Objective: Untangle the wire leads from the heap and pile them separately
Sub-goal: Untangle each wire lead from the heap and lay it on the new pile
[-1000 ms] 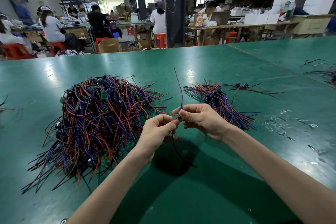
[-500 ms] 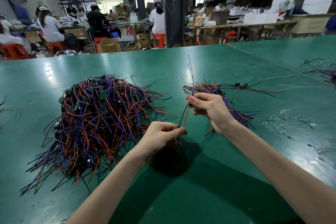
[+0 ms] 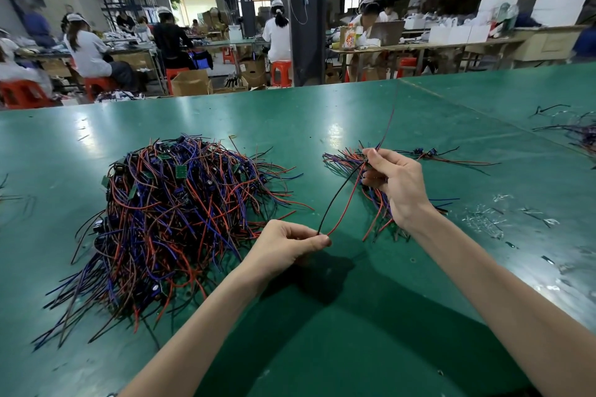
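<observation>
A green table (image 3: 322, 113) carries a big tangled heap (image 3: 174, 213) of red, blue and black wires toward its left edge, and a smaller pile (image 3: 351, 161) right of centre. Above that pile, the right hand (image 3: 396, 184) pinches one red-and-black lead (image 3: 345, 200). The left hand (image 3: 287, 245), fingers curled, pinches its lower ends.

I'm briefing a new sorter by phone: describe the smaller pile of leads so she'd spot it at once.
On the green table, a big tangled heap of wire leads sits left. The smaller pile lies right of it, behind the right hand; it is flatter, its leads roughly aligned.
</observation>
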### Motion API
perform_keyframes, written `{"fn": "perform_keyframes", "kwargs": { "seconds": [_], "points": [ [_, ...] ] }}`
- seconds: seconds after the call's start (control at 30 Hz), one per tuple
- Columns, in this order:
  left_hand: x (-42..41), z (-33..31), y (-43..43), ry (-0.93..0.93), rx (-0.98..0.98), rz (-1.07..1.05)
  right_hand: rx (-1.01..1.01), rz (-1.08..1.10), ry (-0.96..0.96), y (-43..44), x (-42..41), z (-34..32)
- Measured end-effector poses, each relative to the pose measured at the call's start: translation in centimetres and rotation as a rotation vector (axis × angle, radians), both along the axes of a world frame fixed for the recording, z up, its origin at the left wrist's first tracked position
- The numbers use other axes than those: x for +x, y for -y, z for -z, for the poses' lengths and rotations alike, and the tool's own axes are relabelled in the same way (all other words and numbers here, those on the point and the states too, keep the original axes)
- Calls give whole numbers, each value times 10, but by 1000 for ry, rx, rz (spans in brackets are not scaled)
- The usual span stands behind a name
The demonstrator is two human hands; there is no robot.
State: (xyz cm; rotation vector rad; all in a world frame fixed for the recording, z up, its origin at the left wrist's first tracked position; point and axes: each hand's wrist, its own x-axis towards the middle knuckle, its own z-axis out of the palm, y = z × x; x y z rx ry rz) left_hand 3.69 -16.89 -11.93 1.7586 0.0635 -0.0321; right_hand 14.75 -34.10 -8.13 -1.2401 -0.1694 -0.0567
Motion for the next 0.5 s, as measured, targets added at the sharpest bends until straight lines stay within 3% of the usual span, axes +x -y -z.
{"fn": "perform_keyframes", "kwargs": {
  "seconds": [0.17, 0.33, 0.5],
  "points": [
    [1, -2, -1, 2, 38, 5, -44, -273, -135, -7, -7, 1],
    [5, -6, -5, 130, 72, -171, -49, -480, -137, -16, -22, 1],
    [4, -8, -1, 231, 7, -112, -129, -489, -52, -24, -29, 5]
  ]
}}
